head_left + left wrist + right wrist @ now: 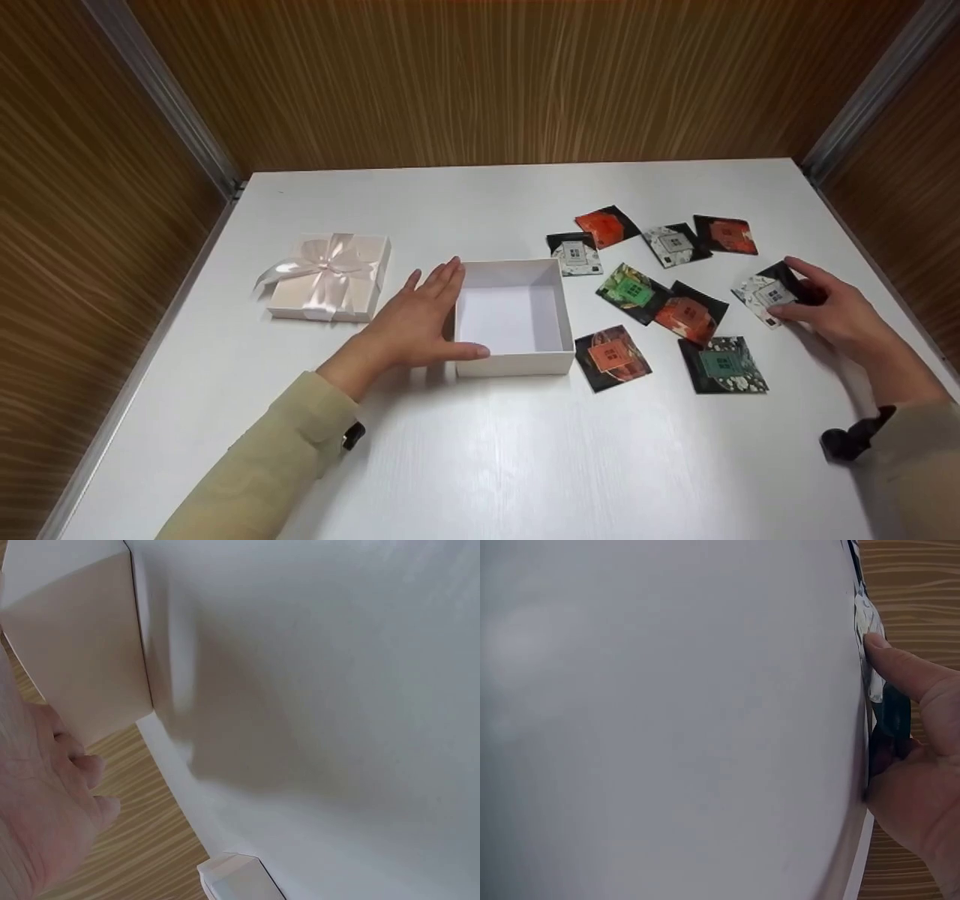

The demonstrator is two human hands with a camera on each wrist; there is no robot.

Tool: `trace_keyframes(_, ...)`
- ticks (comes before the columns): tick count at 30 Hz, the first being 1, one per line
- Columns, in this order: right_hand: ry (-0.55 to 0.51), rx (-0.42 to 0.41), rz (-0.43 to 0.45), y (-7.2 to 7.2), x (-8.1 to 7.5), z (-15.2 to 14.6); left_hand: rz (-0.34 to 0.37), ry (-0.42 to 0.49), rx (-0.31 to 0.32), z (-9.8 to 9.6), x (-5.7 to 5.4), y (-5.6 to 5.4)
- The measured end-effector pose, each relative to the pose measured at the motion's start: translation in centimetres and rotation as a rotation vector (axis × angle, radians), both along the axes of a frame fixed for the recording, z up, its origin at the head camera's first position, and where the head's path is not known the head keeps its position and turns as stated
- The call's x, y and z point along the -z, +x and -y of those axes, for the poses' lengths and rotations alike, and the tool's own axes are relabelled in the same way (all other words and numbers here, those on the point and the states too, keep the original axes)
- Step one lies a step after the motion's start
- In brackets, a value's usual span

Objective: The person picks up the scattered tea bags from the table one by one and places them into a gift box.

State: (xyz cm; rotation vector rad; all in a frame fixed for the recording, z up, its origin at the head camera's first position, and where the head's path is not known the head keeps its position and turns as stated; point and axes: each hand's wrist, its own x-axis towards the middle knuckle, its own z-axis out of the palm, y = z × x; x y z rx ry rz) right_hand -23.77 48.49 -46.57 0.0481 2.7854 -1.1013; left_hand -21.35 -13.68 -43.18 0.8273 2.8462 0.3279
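An open white box (514, 363) stands on the table with nothing inside. My left hand (417, 322) rests against its left side, fingers straight along the wall and thumb on the near rim. The left wrist view shows that palm beside the box wall (82, 645). At the right, my right hand (844, 311) pinches a flat white-and-black square packet (766, 291), thumb on its face and fingers at its far edge. From the right wrist view the packet (870, 652) appears nearly edge-on, low over the table, with a dark part between thumb and fingers.
Several similar packets lie between box and right hand, including a green one (628, 291), an orange one (613, 358) and a dark green one (723, 364); some overlap. A pale lid with a ribbon bow (328, 277) lies at the left. Wood-grain panels (480, 82) enclose the white table.
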Motion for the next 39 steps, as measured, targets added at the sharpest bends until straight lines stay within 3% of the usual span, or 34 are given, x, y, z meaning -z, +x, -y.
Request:
trace_keyframes(9, 0.018, 0.057, -0.066, 0.3, -0.3, 0.5, -0.003, -0.003, 0.001, 0.0, -0.1, 0.0)
trace_keyframes(16, 0.000, 0.111, -0.072, 0.3, -1.7, 1.2, -0.010, 0.000, 0.000, -0.1, 0.0, 0.1)
trace_keyframes(24, -0.098, 0.144, -0.224, -0.1, -4.2, 4.5, -0.009, 0.000, 0.003, 0.0, 0.0, 0.1)
trace_keyframes(28, -0.127, 0.080, -0.276, -0.3, -6.1, 7.9, -0.002, -0.002, 0.000, 0.1, 0.1, 0.2)
trace_keyframes(32, -0.170, -0.061, -0.304, -0.5, -7.8, 12.1, -0.001, -0.001, 0.001, 0.0, 0.1, 0.1)
trace_keyframes(36, -0.244, -0.171, -0.331, -0.9, -8.8, 16.7, -0.004, -0.004, 0.001, -0.1, 0.1, 0.0)
trace_keyframes(39, -0.268, -0.200, -0.339, -1.0, -9.3, 20.0, -0.006, -0.005, 0.001, -0.1, 0.1, 0.0)
